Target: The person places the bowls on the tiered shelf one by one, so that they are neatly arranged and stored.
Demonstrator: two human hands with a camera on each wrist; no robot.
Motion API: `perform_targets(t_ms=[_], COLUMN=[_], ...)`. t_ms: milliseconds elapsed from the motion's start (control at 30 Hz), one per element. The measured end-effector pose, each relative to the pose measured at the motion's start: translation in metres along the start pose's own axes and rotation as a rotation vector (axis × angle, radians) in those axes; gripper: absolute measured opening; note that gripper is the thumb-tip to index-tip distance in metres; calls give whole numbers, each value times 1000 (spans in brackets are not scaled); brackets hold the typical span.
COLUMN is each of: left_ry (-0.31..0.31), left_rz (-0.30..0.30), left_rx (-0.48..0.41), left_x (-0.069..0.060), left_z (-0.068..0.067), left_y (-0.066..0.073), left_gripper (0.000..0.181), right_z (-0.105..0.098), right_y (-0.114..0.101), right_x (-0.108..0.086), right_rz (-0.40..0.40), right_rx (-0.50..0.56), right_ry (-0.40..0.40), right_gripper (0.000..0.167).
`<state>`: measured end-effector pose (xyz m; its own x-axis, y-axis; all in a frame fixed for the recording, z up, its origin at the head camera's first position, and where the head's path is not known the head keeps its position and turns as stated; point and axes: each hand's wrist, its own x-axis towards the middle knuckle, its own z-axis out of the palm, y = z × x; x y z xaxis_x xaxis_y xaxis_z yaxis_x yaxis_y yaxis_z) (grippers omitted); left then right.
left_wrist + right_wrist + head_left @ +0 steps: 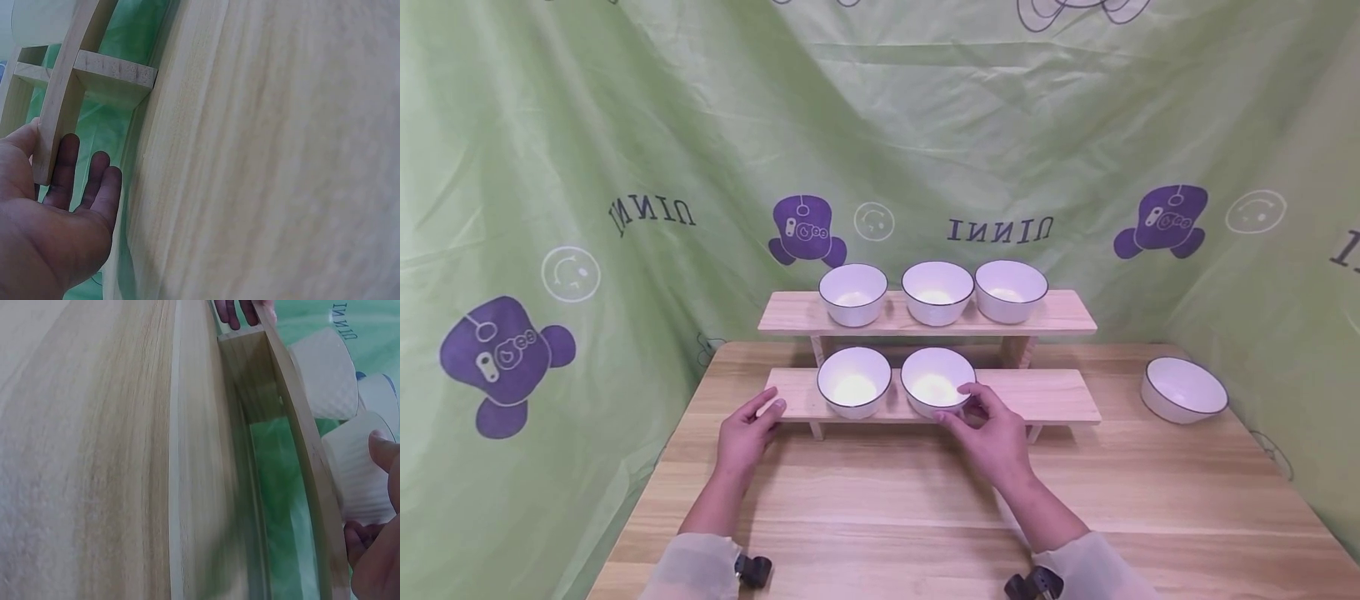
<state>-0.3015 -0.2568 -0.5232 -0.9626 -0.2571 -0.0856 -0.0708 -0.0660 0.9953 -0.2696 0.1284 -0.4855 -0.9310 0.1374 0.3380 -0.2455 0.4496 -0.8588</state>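
Observation:
My right hand [996, 437] holds a white bowl [936, 375] with a dark rim, which stands on the lower board of a two-tier wooden shelf [1037, 396]. Its thumb lies against the bowl's near side and its fingers at the right side; the right wrist view shows the thumb on the bowl's ribbed wall [359, 472]. At the lower board's left end, my left hand [748, 433] grips the edge, thumb above and fingers below the board [56, 119]. Left of the held bowl, another white bowl [853, 379] sits upright on the same board.
Three similar bowls line the upper board [1067, 312], at left [853, 300], middle [936, 296] and right [1011, 292]. One more bowl [1183, 392] stands on the wooden table [880, 517] at the right. A green patterned curtain [880, 125] hangs behind and beside the table.

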Motion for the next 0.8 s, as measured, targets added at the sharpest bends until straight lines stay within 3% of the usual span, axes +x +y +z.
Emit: perform_targets(t_ms=[367, 800], left_ry=[4, -1], left_rz=[-15, -1], left_rx=[18, 16], left_x=[-1, -2], left_z=[-3, 0], left_y=[0, 1], left_gripper=[62, 62], right_z=[4, 1], right_y=[8, 10], right_x=[0, -2], right_rz=[-116, -131], right_rx=[-112, -161], right_ry=[-5, -5], right_gripper=[56, 56])
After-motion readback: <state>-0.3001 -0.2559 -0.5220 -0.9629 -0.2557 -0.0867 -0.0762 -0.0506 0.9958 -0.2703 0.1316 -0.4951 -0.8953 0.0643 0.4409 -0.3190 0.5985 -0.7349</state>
